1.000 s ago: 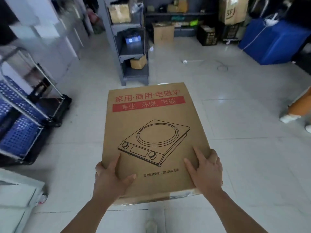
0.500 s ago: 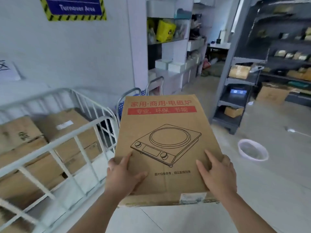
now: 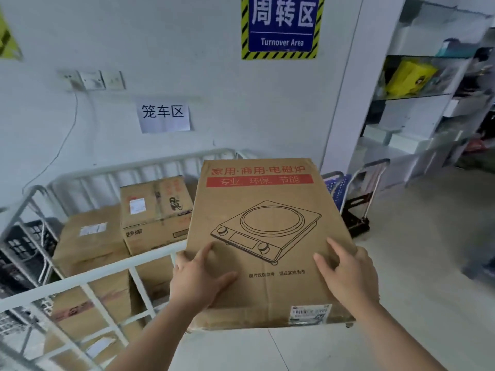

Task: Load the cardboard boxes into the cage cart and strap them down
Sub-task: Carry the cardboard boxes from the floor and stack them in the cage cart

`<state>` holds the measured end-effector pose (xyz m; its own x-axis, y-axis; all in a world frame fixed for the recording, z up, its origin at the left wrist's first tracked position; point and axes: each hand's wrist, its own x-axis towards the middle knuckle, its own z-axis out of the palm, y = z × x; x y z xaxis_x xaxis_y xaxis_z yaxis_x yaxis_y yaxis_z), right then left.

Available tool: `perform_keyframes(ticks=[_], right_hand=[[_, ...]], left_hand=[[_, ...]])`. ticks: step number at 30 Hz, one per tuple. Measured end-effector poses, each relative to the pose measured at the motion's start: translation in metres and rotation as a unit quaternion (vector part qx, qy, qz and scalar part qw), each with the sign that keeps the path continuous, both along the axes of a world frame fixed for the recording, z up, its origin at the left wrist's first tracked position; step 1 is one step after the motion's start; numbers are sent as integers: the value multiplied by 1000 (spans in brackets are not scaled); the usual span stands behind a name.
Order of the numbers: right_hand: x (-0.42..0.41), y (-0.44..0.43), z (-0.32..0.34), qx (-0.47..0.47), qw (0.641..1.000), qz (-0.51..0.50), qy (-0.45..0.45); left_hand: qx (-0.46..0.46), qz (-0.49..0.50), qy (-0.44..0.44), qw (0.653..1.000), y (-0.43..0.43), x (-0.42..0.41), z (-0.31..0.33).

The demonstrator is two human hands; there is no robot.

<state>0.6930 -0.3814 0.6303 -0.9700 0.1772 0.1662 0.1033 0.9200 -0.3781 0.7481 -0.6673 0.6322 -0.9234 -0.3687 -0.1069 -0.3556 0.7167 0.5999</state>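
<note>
1. Your left hand (image 3: 199,277) grips the near-left corner of the induction cooker box (image 3: 267,223). Thumb and forefinger are splayed on the top face and the other fingers curl round the side edge.
2. Your right hand (image 3: 348,274) holds the near-right corner the same way.
3. The box is in the air, printed face up, far end tilted upward. It's just right of the cage cart (image 3: 107,274) near rail, outside the cart.
4. Stacked cardboard boxes (image 3: 158,210) sit inside the cart.
5. The Turnover Area sign (image 3: 281,25) is on the wall behind.
</note>
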Motion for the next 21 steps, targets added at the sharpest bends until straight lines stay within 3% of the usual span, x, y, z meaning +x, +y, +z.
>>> perform_keyframes(ticks=[11, 21], right_hand=[[-128, -119, -13, 6, 993, 114, -27], [-294, -181, -13, 1, 979, 199, -46]], left_hand=[[-7, 108, -33, 994, -100, -66, -7], [-19, 192, -46, 980, -146, -189, -8]])
